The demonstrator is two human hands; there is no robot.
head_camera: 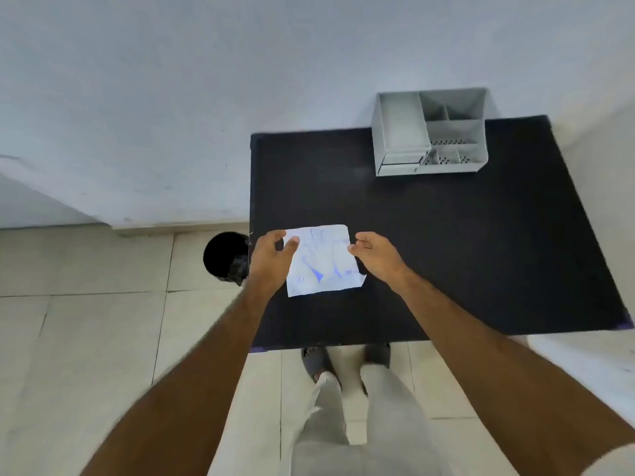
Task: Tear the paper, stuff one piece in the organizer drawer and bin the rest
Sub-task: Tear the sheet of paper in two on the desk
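Head view — one item in hand: a sheet of paper (321, 261), white with blue print, held between the two hands over the near-left part of a black table (446, 252). Left hand (271, 257) pinches the sheet's upper left corner, thumb on top and fingers curled behind; right hand (374, 255) meets the right edge at its upper part, fingers curled, though whether it truly grips or only touches cannot be told. The sheet's long axis runs away from the body, slightly tilted; it looks whole, with one lower right corner bent, so the tear is judged not yet made. Both hands sit at the far end of the sheet, equally near — a pull apart from there would split it lengthwise. Legible print: "100" near the lower right; a small circled mark lower left, unreadable. Organizer (431, 132), grey, stands well beyond and to the right of the right hand, its drawer (402, 159) low on the left front. Bin (225, 255), black, sits on the floor just left of the left hand.
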